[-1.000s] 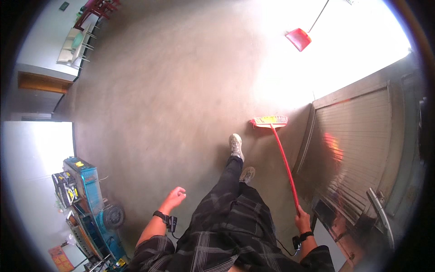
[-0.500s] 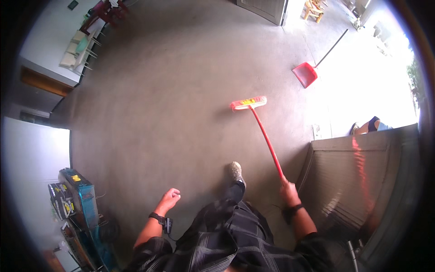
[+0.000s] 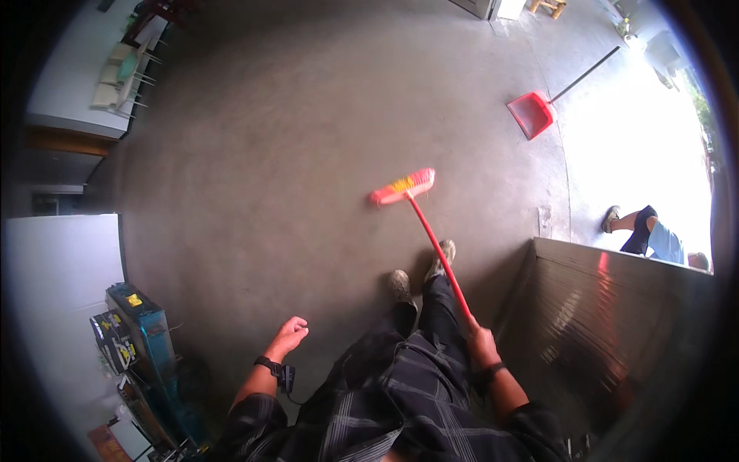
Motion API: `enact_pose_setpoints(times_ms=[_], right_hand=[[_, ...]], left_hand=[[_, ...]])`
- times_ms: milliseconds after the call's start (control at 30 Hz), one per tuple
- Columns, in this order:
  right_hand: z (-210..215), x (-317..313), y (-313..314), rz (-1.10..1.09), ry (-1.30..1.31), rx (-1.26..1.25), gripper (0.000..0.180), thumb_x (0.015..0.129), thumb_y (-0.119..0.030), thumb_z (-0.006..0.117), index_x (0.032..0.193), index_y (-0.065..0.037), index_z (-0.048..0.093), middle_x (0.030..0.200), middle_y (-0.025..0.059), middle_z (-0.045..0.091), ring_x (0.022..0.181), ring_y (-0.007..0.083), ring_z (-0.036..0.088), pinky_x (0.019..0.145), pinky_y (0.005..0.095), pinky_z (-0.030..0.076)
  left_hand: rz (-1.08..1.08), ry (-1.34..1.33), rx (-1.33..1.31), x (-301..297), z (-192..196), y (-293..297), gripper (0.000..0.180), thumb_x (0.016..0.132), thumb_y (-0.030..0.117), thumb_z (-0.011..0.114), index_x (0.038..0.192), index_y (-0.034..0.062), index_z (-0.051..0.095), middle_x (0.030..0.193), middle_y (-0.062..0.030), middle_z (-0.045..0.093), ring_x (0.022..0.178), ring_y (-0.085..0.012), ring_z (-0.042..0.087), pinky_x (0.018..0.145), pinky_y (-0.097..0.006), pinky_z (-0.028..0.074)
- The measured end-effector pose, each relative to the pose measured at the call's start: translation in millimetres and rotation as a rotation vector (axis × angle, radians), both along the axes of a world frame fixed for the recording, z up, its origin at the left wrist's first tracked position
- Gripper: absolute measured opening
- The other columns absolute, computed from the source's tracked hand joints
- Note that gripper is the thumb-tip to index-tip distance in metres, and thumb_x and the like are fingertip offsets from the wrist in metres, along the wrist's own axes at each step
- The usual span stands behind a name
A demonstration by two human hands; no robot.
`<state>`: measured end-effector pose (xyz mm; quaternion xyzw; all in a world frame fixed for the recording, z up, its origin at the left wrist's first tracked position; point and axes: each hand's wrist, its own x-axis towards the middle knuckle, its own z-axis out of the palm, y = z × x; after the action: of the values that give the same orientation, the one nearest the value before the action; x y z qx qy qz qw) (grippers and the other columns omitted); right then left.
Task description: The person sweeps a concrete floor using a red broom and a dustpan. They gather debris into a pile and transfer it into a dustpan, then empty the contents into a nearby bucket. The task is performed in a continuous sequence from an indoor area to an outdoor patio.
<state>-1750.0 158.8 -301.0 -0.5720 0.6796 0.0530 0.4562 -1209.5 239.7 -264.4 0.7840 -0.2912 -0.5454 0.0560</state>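
Broom (image 3: 429, 235) mid-frame, slanting down to the right | right hand (image 3: 483, 346) wrapped round its near end, probably so it reaches past the shoes (image 3: 400, 285) | left hand (image 3: 289, 336) lower left, loosely curled, looks empty, maybe just balance | dustpan (image 3: 533, 114) upper right

Broom (image 3: 436, 248): red; head (image 3: 402, 186) red with yellow middle. Dustpan (image 3: 531, 114): red, dark grey handle (image 3: 585, 75). Shirt (image 3: 377, 400): black, pale-grey plaid. Floor (image 3: 269, 154): grey-brown.
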Motion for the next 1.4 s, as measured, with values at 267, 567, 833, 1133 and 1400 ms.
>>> enact_pose_setpoints(times_ms=[267, 567, 833, 1133, 1400], right_hand=[[-20, 26, -217, 0.061, -0.027, -0.121, 0.057, 0.082, -0.006, 0.053, 0.138, -0.013, 0.046, 0.089, 0.0294, 0.065, 0.087, 0.0441, 0.065, 0.075, 0.0514, 0.052], [20, -137, -179, 0.123, 0.019, -0.023, 0.066, 0.078, -0.006, 0.053, 0.142, -0.015, 0.039, 0.073, 0.0269, 0.062, 0.069, 0.0427, 0.064, 0.062, 0.0532, 0.05], [-12, -90, -335, 0.193, 0.057, -0.006, 0.056, 0.081, -0.002, 0.049, 0.135, -0.014, 0.046, 0.082, 0.029, 0.063, 0.08, 0.0445, 0.065, 0.064, 0.0519, 0.05], [79, -12, -532, 0.142, 0.048, -0.019, 0.049, 0.079, -0.007, 0.058, 0.128, -0.012, 0.054, 0.093, 0.0287, 0.063, 0.095, 0.0458, 0.061, 0.079, 0.0505, 0.051], [99, 38, -634, -0.278, -0.138, 0.184, 0.047, 0.084, -0.01, 0.058, 0.131, -0.015, 0.057, 0.061, 0.0028, 0.057, 0.047, 0.0105, 0.055, 0.042, 0.0305, 0.047]], left_hand=[[0.105, -0.115, -0.054, -7, 35, -96, 0.028, 0.087, 0.02, 0.066, 0.111, 0.0059, 0.059, 0.095, -0.0081, 0.063, 0.088, -0.0154, 0.059, 0.077, -0.033, 0.05], [0.131, -0.057, -0.107, -82, 21, -193, 0.028, 0.088, 0.019, 0.064, 0.112, 0.0066, 0.058, 0.085, -0.0002, 0.058, 0.076, -0.01, 0.052, 0.067, -0.028, 0.046], [0.223, 0.046, -0.141, -82, 19, -222, 0.031, 0.086, 0.022, 0.066, 0.111, 0.0053, 0.06, 0.089, -0.0049, 0.062, 0.082, -0.0122, 0.058, 0.073, -0.03, 0.049], [0.232, 0.009, -0.257, -17, -26, -318, 0.029, 0.084, 0.021, 0.067, 0.107, 0.0052, 0.061, 0.088, -0.0046, 0.063, 0.081, -0.012, 0.058, 0.074, -0.029, 0.049], [0.27, 0.005, -0.332, 40, -12, -457, 0.024, 0.083, 0.015, 0.068, 0.104, 0.0052, 0.061, 0.087, -0.0043, 0.063, 0.082, -0.0122, 0.058, 0.074, -0.03, 0.05]])
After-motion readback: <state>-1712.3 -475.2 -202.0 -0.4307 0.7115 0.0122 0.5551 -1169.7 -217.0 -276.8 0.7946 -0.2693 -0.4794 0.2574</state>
